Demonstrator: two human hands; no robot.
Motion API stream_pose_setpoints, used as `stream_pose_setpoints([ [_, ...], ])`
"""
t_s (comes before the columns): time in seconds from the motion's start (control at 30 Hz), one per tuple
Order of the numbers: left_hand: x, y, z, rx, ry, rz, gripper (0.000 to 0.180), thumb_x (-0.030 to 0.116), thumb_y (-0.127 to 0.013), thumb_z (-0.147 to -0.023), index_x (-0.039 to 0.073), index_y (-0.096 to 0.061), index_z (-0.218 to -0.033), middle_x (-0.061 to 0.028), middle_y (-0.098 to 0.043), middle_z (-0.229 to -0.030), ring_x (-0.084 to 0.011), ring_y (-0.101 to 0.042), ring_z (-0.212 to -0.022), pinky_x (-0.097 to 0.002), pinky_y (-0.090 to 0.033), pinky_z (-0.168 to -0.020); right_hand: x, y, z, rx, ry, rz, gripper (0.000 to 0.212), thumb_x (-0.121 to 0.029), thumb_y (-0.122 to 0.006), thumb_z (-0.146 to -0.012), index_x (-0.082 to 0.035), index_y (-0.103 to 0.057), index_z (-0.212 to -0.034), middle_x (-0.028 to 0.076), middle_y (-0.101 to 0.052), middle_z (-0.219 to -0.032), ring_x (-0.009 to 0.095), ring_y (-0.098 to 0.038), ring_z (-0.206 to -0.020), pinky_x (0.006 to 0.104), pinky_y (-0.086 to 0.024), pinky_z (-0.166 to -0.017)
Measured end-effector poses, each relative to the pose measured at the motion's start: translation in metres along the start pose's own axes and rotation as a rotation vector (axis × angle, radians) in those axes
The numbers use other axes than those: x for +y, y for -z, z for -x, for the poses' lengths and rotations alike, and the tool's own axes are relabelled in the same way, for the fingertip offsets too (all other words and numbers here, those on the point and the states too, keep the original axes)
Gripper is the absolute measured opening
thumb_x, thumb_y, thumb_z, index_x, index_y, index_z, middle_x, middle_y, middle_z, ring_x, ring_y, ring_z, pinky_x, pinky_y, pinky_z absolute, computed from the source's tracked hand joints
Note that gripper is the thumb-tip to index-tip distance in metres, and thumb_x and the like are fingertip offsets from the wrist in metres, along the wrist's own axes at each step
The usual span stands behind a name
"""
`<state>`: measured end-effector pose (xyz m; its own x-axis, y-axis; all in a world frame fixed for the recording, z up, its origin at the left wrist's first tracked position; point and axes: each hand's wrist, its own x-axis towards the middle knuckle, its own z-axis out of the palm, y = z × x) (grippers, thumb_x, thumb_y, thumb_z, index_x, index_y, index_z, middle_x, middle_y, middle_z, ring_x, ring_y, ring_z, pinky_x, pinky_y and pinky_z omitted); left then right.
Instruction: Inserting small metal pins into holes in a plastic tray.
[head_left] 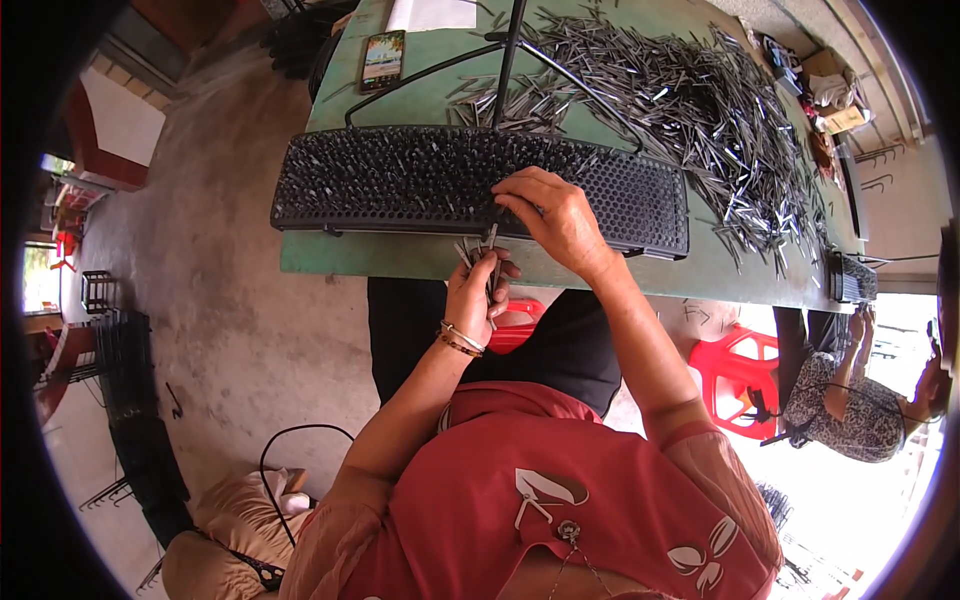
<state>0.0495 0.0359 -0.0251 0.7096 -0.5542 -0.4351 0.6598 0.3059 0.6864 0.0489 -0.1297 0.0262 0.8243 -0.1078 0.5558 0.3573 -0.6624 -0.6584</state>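
Observation:
A long black perforated rack (640, 205) lies across the near edge of the green table, with rows of round holes. Short thin dark strips (370, 180) stand in the holes over its left and middle parts; the right end shows bare holes. Just below the rack's front edge, my left hand (472, 290) is closed round a small bunch of metal strips (492, 238) whose ends stick up. My right hand (562, 215) reaches over the middle of the rack, its thumb and fingers pinched together at the holes. Whatever sits between those fingertips is too small to make out.
A large heap of loose strips (720, 130) covers the right of the green table (340, 255). Black bent rods (510, 50) rise behind the rack. A phone (382, 60) lies at far left. Red stools (735, 375) stand below; another person (850, 400) works at right.

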Motion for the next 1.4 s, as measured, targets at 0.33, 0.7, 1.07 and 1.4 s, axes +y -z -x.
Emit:
stream_pose_setpoints([
  [0.33, 0.0, 0.0, 0.002, -0.004, 0.04, -0.005, 0.017, 0.021, -0.05, -0.093, 0.005, -0.057, -0.097, -0.0063, -0.058, -0.078, -0.004, -0.039, -0.05, -0.0172, -0.025, -0.038, 0.005, 0.004, -0.002, -0.089, 0.134, 0.033, 0.012, -0.006, -0.062, -0.079, -0.001, -0.064, -0.09, 0.011, -0.063, -0.087, 0.028, -0.06, -0.079, 0.0361, -0.046, -0.07],
  [0.7, -0.003, -0.001, 0.003, -0.006, 0.061, -0.012, 0.017, 0.02, -0.049, -0.093, 0.005, -0.056, -0.098, -0.0069, -0.058, -0.078, -0.0038, -0.04, -0.05, -0.0175, -0.026, -0.037, 0.006, -0.011, 0.01, -0.093, 0.115, 0.148, 0.021, -0.004, -0.065, -0.077, -0.003, -0.066, -0.098, 0.012, -0.056, -0.095, 0.029, -0.057, -0.084, 0.0367, -0.047, -0.073],
  [1.07, 0.001, -0.012, 0.004, -0.13, -0.019, -0.038, 0.021, 0.023, -0.049, -0.094, 0.004, -0.056, -0.102, -0.0068, -0.058, -0.078, -0.003, -0.04, -0.05, -0.0175, -0.026, -0.037, -0.006, 0.011, 0.031, -0.104, -0.362, -0.311, 0.018, -0.011, -0.065, -0.085, 0.001, -0.067, -0.097, 0.009, -0.063, -0.086, 0.014, -0.06, -0.071, 0.027, -0.048, -0.062],
  [1.4, -0.004, -0.026, -0.012, -0.274, 0.217, -0.103, 0.026, 0.022, -0.048, -0.095, 0.002, -0.054, -0.111, -0.008, -0.06, -0.082, -0.0033, -0.04, -0.052, -0.0172, -0.029, -0.04, 0.006, 0.02, 0.028, 0.261, -0.362, -0.184, 0.017, -0.007, -0.067, -0.083, -0.001, -0.067, -0.098, 0.004, -0.064, -0.084, 0.007, -0.054, -0.068, 0.0211, -0.044, -0.061],
])
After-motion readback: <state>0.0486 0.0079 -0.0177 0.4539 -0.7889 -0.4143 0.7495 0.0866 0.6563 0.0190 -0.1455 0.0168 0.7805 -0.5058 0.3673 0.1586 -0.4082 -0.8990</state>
